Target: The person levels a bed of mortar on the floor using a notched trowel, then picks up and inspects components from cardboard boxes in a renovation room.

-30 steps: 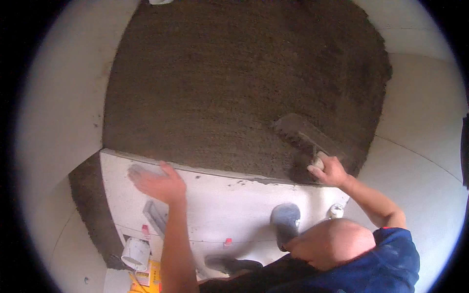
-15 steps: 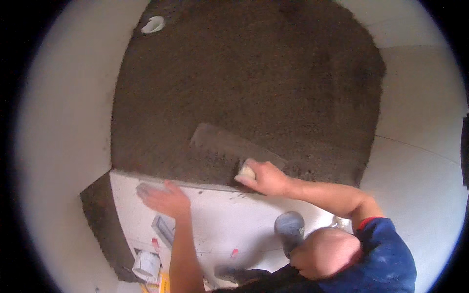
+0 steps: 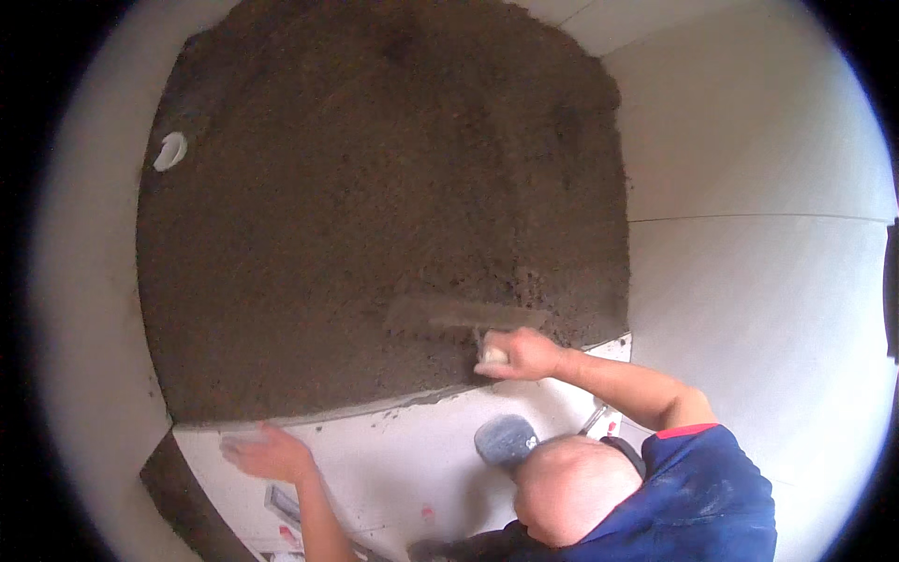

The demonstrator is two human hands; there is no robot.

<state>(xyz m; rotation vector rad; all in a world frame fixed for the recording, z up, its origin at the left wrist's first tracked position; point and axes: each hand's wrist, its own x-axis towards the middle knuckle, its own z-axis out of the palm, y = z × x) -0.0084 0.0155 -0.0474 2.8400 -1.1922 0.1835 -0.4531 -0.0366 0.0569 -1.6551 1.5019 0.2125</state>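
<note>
My right hand [image 3: 526,354] is closed round the pale handle of a finishing trowel [image 3: 468,310]. The trowel's long, flat blade lies against dark, damp mortar [image 3: 356,187], running nearly left to right, and a rougher, lumpy patch shows around its right end. My left hand [image 3: 273,454], slightly blurred, is over the left part of a white slab [image 3: 375,468], near the mortar's front edge. Its fingers are stretched out and it holds nothing. Whether it touches the slab I cannot tell.
A white pipe end [image 3: 170,152] pokes up at the mortar's left edge. Pale walls [image 3: 749,281] rise at both sides. Near my left forearm lies a grey metal bar [image 3: 283,504] beside a small red piece [image 3: 288,535]. A grey shoe [image 3: 501,440] stands on the slab.
The whole view has shifted, so the mortar and pipe end sit further left and lower. The trowel has swung closer to level and moved right and away from the slab's left corner.
</note>
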